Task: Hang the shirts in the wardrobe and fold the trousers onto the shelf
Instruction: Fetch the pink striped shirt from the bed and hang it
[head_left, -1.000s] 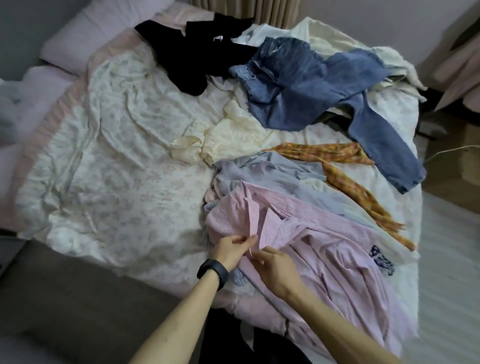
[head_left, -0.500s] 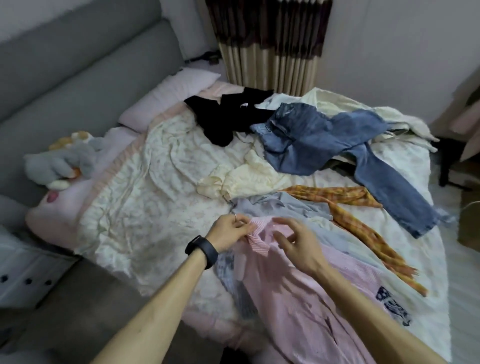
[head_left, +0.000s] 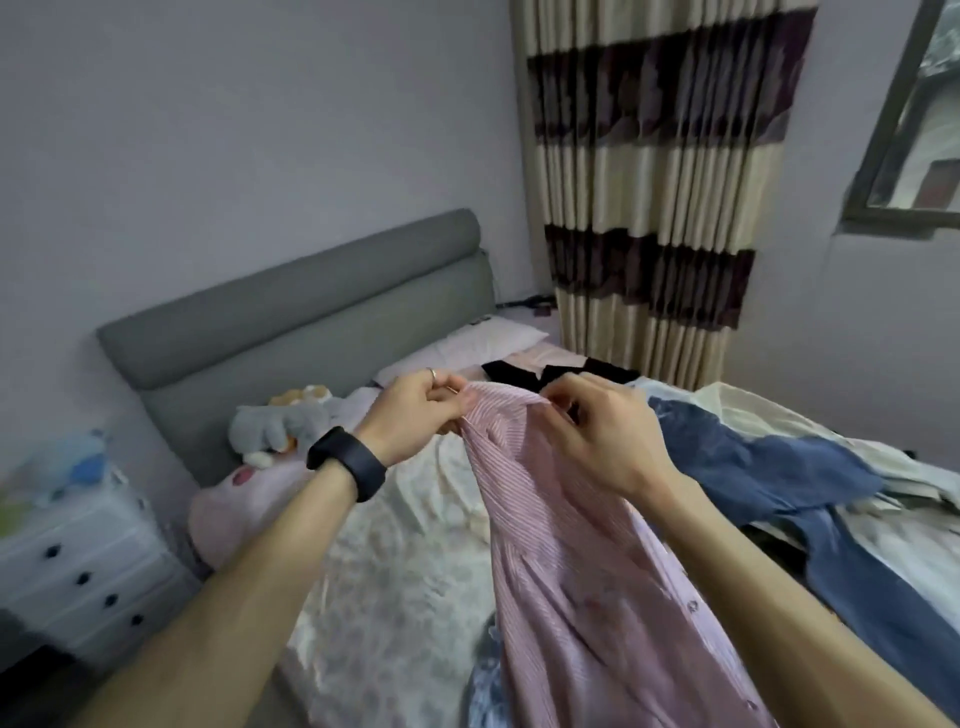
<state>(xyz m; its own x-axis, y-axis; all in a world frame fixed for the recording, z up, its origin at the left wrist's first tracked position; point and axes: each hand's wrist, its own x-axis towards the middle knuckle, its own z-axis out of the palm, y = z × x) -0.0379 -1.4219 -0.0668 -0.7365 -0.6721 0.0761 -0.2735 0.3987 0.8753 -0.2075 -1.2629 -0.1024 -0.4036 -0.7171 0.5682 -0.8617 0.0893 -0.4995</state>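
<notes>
Head view — left hand (head_left: 415, 415), right hand (head_left: 608, 436), each grip tight on pink shirt (head_left: 571, 582) — hem offscreen.

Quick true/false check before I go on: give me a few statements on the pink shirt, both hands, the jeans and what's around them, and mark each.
1. The left hand and right hand both have a grip on the top edge of the pink striped shirt. True.
2. The blue jeans lie on the bed, right of the shirt. True.
3. The shirt lies flat on the bed. False: it is held up and hangs from the hands.
4. The right wrist wears a black band. False: the black wristband is on the left wrist.
5. A stuffed toy lies by the headboard, left of the hands. True.
</notes>
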